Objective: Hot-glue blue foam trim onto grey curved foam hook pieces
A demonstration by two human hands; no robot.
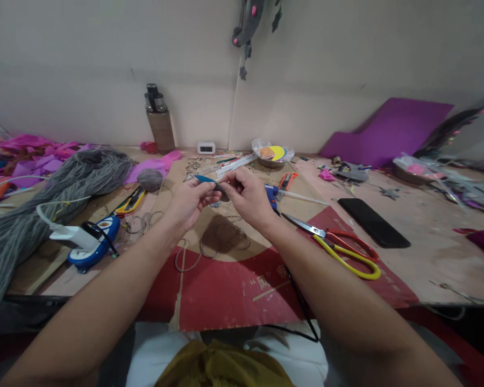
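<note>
My left hand is closed, pinching a small flat teal piece whose pointed end sticks out past the thumb. Grey yarn covers the piece's other end, between my two hands. On that yarn-covered end the fingers of my right hand are pressed together. The fingers partly hide the yarn. Below the hands a loose grey yarn strand lies in loops on a brown and red cardboard sheet.
To the right are scissors, a black phone and a blue glue gun. On the left lie a grey yarn skein, a yarn ball, a yellow cutter and a blue power strip. A bottle stands behind.
</note>
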